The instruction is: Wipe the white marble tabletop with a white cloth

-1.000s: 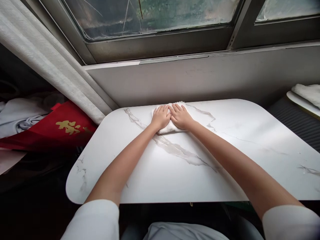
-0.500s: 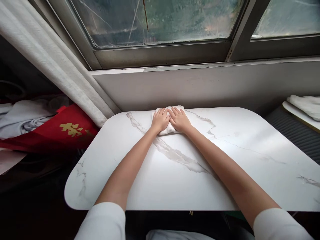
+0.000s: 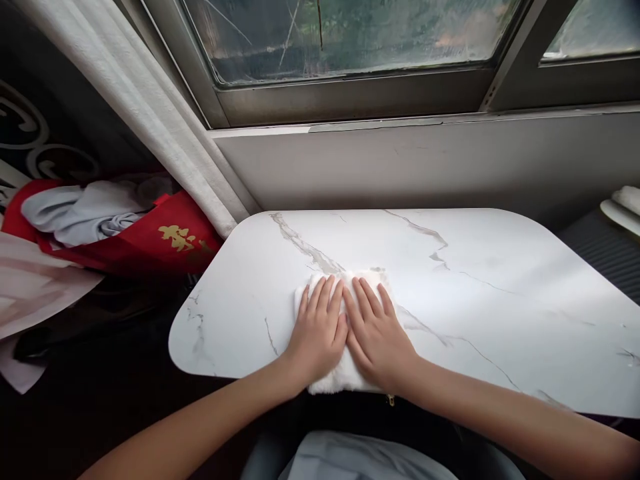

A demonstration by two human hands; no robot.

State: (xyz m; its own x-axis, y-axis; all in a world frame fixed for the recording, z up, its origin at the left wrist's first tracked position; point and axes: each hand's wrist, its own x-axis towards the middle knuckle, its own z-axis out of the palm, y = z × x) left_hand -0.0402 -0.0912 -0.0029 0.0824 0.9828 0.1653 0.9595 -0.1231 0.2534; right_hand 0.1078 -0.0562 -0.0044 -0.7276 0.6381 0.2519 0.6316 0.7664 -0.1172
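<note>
The left hand [image 3: 316, 337] and right hand [image 3: 379, 337] lie open, palms down with fingers outstretched, on a white, fluffy, roughly square cloth [image 3: 341, 379]. Neither grips it; laid side by side, they probably spread pressure across it and keep it flat. The cloth reaches the near edge of the white, marble-patterned, round-cornered surface [image 3: 480, 257], presumably within easy reach. Left of the surface, a red bag with gold lettering [image 3: 131, 250] contains pale grey fabric [image 3: 103, 203]; beyond its far edge stands a metal-framed window [image 3: 360, 99].
</note>
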